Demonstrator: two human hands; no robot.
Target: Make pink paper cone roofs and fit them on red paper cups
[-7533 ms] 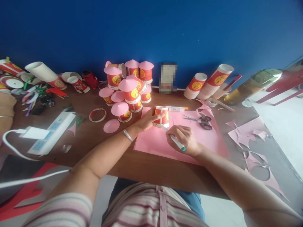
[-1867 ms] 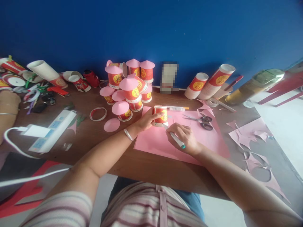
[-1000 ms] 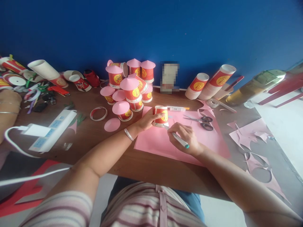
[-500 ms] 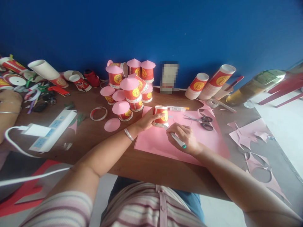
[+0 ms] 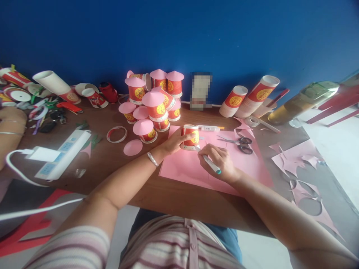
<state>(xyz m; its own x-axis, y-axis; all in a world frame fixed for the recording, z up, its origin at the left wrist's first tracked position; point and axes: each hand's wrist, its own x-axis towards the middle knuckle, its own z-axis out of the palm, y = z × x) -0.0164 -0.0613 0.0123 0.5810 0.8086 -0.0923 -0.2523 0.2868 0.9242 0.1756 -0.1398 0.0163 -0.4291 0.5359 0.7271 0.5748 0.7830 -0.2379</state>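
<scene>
My left hand (image 5: 174,143) is wrapped round a red and white paper cup (image 5: 190,137) with a yellow print. The cup is held just over a pink paper sheet (image 5: 179,168). In my right hand (image 5: 217,160) is a white marker pen (image 5: 210,163) with a green end, its tip end close to the cup's lower right side. Whether the tip touches the cup I cannot tell. Behind the cup lies another white marker (image 5: 209,128) with an orange end. Black-handled scissors (image 5: 244,145) rest on the pink sheet, right of my right hand.
Several cups with pink cone tops (image 5: 153,99) are grouped at the back left. Two cup stacks (image 5: 258,95) lean near the blue wall. Left are a power strip (image 5: 66,153), a tape-like ring (image 5: 116,134) and a person's arm (image 5: 12,130). Pink paper scraps (image 5: 305,190) lie right.
My right hand and the marker have shifted very slightly to the right. The left hand and cup look unchanged.
</scene>
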